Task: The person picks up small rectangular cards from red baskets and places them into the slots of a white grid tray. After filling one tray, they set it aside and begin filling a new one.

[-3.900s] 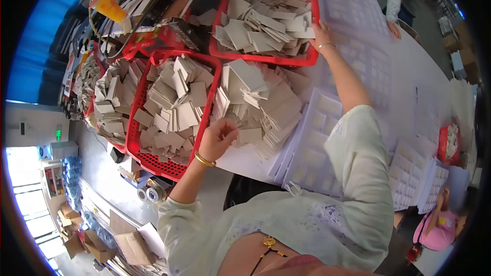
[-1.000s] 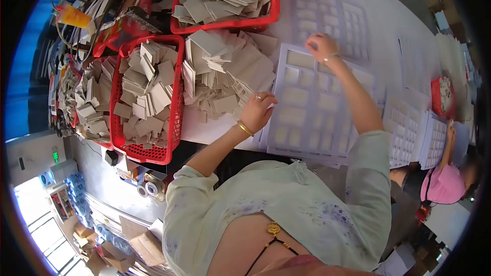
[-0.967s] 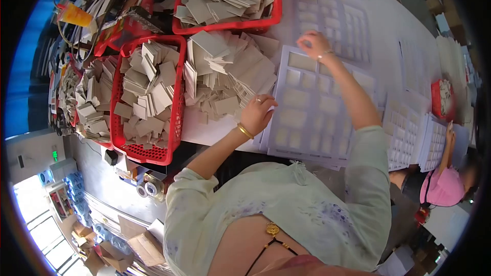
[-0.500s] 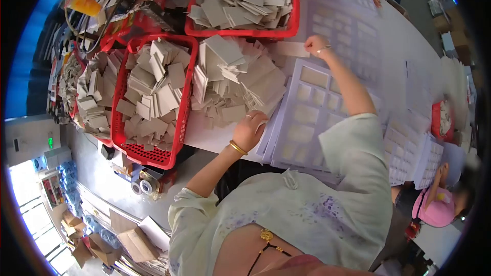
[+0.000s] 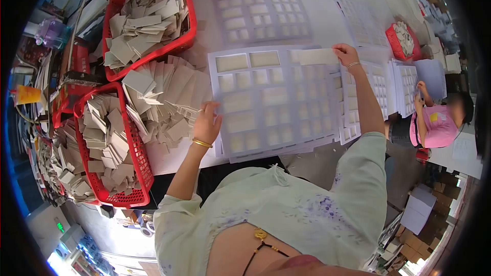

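Pinched in my right hand (image 5: 347, 55) is the end of a long pale cardboard strip (image 5: 316, 56), which lies over the far right part of a white sheet with rectangular windows (image 5: 240, 101). My left hand (image 5: 207, 122) is at the sheet's left edge, beside a heap of loose grey-white cardboard pieces (image 5: 171, 84). Its fingers are loosely bent and apart, and I see nothing in them. Pale rectangles fill the windows of the sheet, with more sheets stacked under it.
Two red baskets (image 5: 192, 25) (image 5: 146, 174) of cardboard pieces stand on the left. Another windowed sheet (image 5: 261, 13) lies farther back. At the right are more sheets (image 5: 376, 89), a small red basket (image 5: 391, 41) and a person in pink (image 5: 434, 125).
The view has turned toward the right, so the baskets appear farther left. My right hand has brought the cardboard strip from beside the heap across onto the windowed sheet. My left hand's fingers have loosened.
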Demonstrator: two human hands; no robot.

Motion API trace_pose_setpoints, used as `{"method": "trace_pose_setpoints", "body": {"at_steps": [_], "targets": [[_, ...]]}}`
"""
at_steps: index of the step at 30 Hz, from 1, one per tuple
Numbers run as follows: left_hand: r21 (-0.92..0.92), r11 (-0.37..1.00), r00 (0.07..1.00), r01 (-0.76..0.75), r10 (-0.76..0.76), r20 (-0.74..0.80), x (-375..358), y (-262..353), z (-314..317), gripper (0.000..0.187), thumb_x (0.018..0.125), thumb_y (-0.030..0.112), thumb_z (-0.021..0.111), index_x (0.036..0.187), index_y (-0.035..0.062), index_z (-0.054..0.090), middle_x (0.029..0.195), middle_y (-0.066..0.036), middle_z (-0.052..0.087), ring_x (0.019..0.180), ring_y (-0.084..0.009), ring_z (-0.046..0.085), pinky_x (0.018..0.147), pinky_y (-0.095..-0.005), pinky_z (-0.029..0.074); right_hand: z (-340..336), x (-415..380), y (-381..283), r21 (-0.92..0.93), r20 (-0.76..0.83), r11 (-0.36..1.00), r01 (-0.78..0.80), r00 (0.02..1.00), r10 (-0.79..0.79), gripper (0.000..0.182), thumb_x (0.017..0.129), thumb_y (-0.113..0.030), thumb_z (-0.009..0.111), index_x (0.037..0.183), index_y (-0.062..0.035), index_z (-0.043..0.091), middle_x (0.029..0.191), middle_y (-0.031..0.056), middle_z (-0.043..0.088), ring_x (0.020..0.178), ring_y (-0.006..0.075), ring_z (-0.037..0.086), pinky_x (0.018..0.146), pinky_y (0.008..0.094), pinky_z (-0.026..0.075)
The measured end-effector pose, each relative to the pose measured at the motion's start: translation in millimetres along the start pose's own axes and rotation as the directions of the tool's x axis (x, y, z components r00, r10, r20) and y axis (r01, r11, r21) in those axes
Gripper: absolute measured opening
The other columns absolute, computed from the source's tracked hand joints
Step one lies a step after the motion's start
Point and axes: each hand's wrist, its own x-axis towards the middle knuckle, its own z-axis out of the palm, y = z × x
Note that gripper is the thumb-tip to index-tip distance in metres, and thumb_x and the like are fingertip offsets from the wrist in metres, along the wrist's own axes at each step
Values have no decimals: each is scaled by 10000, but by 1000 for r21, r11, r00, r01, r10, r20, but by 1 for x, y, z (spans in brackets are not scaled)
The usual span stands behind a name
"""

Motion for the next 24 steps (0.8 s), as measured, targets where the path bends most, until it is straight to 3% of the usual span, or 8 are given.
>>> {"method": "trace_pose_setpoints", "body": {"at_steps": [6, 9, 12, 15, 18, 21, 24], "targets": [[11, 999, 999, 38, -38, -8, -1, 4, 3, 376, 765, 40, 640, 1114, 87, 509, 1125, -87, 515, 779, -215, 603, 671, -352, 505, 21, 15, 12, 107, -18, 989, -102, 994, 104, 110, 828, -86, 645, 923, -48, 686, 662, -32, 571, 497, 39, 435, 411, 208, 312], [13, 999, 999, 49, -49, -14, -4, 8, 2, 381, 763, 41, 642, 1117, 87, 508, 1133, -86, 515, 780, -215, 603, 678, -357, 505, 21, 17, 5, 118, 62, 981, -154, 987, 147, 94, 859, -111, 625, 931, -73, 671, 660, -53, 547, 505, 25, 415, 416, 194, 304], [21, 998, 998, 56, -56, 3, -8, 4, 3, 387, 758, 41, 644, 1118, 88, 507, 1147, -83, 515, 781, -217, 600, 688, -356, 504, 29, 24, 26, 13, 16, 999, 38, 999, -38, 93, 860, -115, 624, 933, -80, 670, 659, -53, 547, 502, 24, 417, 409, 192, 308], [18, 999, 999, 51, -51, 11, -11, 2, 9, 399, 749, 39, 649, 1119, 87, 507, 1151, -88, 515, 786, -222, 595, 695, -354, 502, 39, 22, 32, -2, 23, 1000, -10, 1000, 10, 124, 834, -95, 630, 927, -30, 680, 788, 7, 660, 668, 82, 564, 614, 238, 470], [12, 996, 996, 88, -88, 16, -13, 4, 9, 402, 744, 38, 653, 1117, 82, 509, 1148, -99, 515, 784, -229, 589, 699, -351, 500, 56, 18, 30, -108, 1, 993, 43, 999, -44, 128, 823, -97, 631, 932, -48, 678, 791, 25, 669, 660, 107, 583, 620, 256, 479], [-4, 998, 998, 64, -64, 12, -12, 1, 11, 397, 742, 41, 655, 1111, 77, 512, 1149, -106, 514, 776, -232, 585, 699, -352, 498, 65, 10, 24, -345, -61, 897, 276, 947, -315, 113, 838, -106, 623, 934, -58, 659, 740, 28, 641, 596, 115, 561, 550, 249, 465], [10, 999, 999, 43, -44, 22, -11, 1, 9, 391, 744, 42, 654, 1107, 75, 513, 1151, -104, 515, 768, -232, 582, 697, -352, 497, 64, 15, 31, -518, -63, 804, 292, 924, -376, 120, 833, -105, 619, 938, -65, 660, 801, 60, 671, 665, 158, 609, 648, 274, 495]]}}
